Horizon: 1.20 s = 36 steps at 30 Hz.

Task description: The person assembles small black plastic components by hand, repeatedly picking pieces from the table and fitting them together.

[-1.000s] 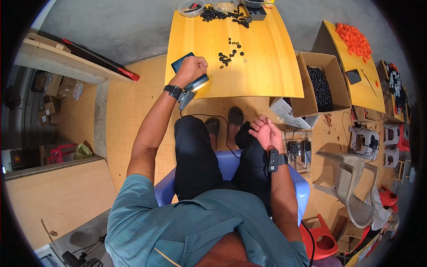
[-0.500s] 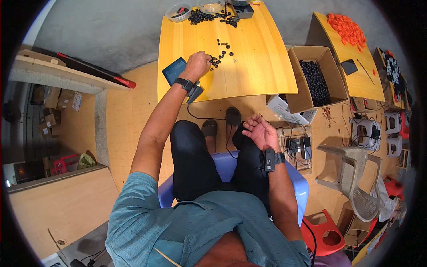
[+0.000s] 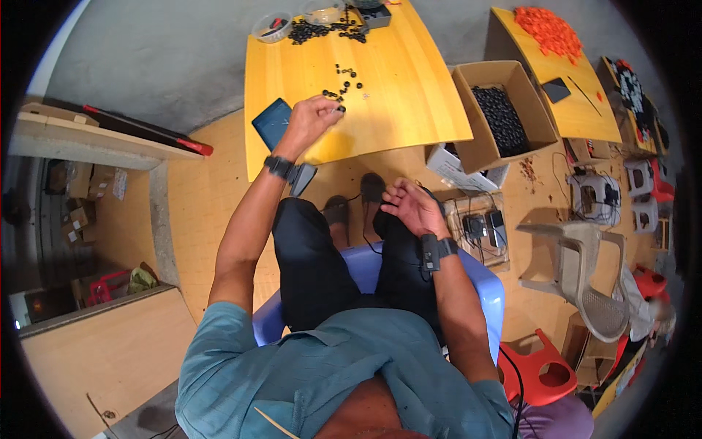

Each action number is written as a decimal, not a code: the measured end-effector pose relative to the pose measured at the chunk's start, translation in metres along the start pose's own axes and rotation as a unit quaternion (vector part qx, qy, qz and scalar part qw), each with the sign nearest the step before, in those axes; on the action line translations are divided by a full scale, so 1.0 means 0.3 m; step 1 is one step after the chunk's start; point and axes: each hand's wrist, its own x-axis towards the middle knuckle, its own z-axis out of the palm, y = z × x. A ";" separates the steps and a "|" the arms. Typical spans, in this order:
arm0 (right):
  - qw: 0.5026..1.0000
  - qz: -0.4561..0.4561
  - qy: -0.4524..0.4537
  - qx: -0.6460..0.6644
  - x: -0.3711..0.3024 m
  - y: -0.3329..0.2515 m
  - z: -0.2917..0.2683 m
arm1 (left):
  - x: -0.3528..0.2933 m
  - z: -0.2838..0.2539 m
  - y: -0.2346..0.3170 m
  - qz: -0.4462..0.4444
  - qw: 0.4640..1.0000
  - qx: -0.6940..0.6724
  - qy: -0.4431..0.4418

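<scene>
My left hand (image 3: 310,123) is over the near left part of the yellow table, its thumb and fingers closed in a pinch. At the fingertips shows a small round black part (image 3: 341,109). Just beyond it lie several loose black parts (image 3: 333,94) in a short trail. A dark blue tray-like rectangle (image 3: 271,124) lies beside this hand, partly covered by it. My right hand (image 3: 414,210) is held palm up above my right knee, fingers loosely bent and apart. No object can be made out in it.
At the table's (image 3: 409,88) far edge, a heap of black parts (image 3: 311,32) lies by a clear round tub (image 3: 273,27). To the right stands a cardboard box (image 3: 542,132) full of black parts. Orange pieces (image 3: 548,33) cover another table; a grey plastic chair (image 3: 581,282) stands lower right.
My left hand has drawn back from the loose black parts, now with one at its fingertips. My right hand's fingers have curled slightly. The whole view has shifted a little.
</scene>
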 end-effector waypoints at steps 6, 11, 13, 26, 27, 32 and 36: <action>0.992 -0.067 0.050 -0.094 0.000 0.065 0.094 | -0.282 0.131 0.233 0.020 0.982 -0.155 -0.104; 0.977 -0.138 0.121 -0.112 -0.067 0.113 0.104 | -0.391 0.205 0.340 0.033 0.985 -0.086 -0.143; 0.973 -0.140 0.134 -0.125 -0.101 0.117 0.093 | -0.415 0.215 0.368 0.040 0.986 -0.065 -0.147; 0.975 -0.164 0.141 -0.049 -0.158 0.109 0.059 | -0.489 0.319 0.432 0.126 0.990 -0.032 -0.049; 0.975 -0.163 0.141 -0.048 -0.154 0.110 0.069 | -0.491 0.318 0.432 0.125 0.990 -0.031 -0.050; 0.985 -0.129 0.116 0.011 -0.154 0.115 0.054 | -0.484 0.335 0.380 0.049 0.974 -0.217 -0.044; 0.985 -0.119 0.120 0.025 -0.153 0.118 0.056 | -0.477 0.344 0.347 -0.024 0.943 -0.320 -0.090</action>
